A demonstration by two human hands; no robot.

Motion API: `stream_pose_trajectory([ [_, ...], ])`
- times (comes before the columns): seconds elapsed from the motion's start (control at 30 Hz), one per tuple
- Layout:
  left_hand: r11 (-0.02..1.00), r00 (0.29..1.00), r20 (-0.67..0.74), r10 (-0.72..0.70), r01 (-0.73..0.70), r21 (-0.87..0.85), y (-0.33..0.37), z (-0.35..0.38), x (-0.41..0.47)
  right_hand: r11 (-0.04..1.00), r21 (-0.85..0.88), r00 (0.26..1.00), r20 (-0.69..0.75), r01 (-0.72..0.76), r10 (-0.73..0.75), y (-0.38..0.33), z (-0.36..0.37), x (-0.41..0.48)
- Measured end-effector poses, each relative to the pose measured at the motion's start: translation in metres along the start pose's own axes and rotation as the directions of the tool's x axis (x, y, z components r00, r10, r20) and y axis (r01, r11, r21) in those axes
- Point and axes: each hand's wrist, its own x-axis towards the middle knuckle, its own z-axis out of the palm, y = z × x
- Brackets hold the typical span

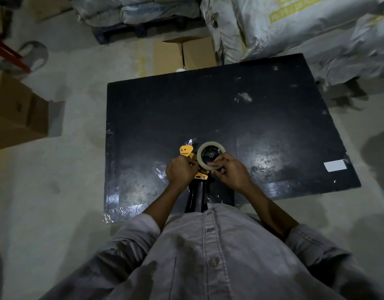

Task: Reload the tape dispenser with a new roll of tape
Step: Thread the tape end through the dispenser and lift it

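Beyond the far edge of the table [208, 105] stand two cardboard boxes [186, 55]. Stacked grey sacks [294, 29] crowd the far right corner, and a larger cardboard box [13, 113] sits on the floor [67, 180] well off to the left. The tape dispenser [186, 153], yellow with a black handle [197, 198] pointing toward the person's grey shirt [208, 256], is held just over the table's near edge. The roll of tape [211, 144] sits on its hub. The left hand [180, 169] grips the yellow frame with curled fingers; the right hand [231, 172] pinches the roll's near rim, hiding that part. The table is black, scuffed and glossy, with clear film scraps [121, 211] stuck along its near left edge and a white label [336, 165] at the right. The floor is pale concrete and the room is dim.
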Motion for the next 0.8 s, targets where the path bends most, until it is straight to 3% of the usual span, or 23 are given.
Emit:
stream_pose_trajectory([
  [0.1, 0.999, 1.000, 0.011, -0.020, 0.021, -0.034, -0.002, -0.001, 0.000, 0.996, -0.054, 0.995, -0.072, -0.068, 0.064, -0.014, 0.008, -0.010],
  [0.2, 0.998, 0.999, 0.011, -0.034, 0.034, -0.045, -0.004, -0.001, 0.005, 0.976, 0.046, 0.967, -0.132, -0.215, 0.219, -0.030, 0.023, -0.025],
  [0.3, 0.999, 0.999, 0.024, -0.039, 0.039, -0.013, -0.004, -0.003, 0.008, 0.902, 0.089, 0.904, 0.115, -0.421, 0.411, -0.031, 0.036, -0.033],
  [0.4, 0.999, 0.998, 0.042, -0.046, 0.046, 0.011, -0.005, -0.003, 0.012, 0.862, 0.037, 0.795, 0.408, -0.505, 0.449, -0.023, 0.047, -0.031],
  [0.5, 0.998, 0.997, 0.072, -0.034, 0.030, 0.055, -0.005, -0.004, 0.018, 0.585, 0.303, 0.615, 0.641, -0.752, 0.460, -0.026, 0.058, -0.022],
  [0.57, 0.997, 0.994, 0.104, -0.024, 0.016, 0.074, -0.006, -0.006, 0.023, 0.447, 0.357, 0.550, 0.708, -0.820, 0.444, -0.027, 0.066, -0.016],
  [0.67, 0.996, 0.991, 0.129, -0.035, 0.024, 0.091, -0.009, -0.007, 0.031, 0.414, 0.406, 0.576, 0.651, -0.815, 0.495, -0.015, 0.085, -0.007],
  [0.8, 0.994, 0.992, 0.107, -0.067, 0.056, 0.096, -0.006, -0.008, 0.033, 0.517, 0.378, 0.638, 0.526, -0.768, 0.563, -0.020, 0.078, 0.000],
])
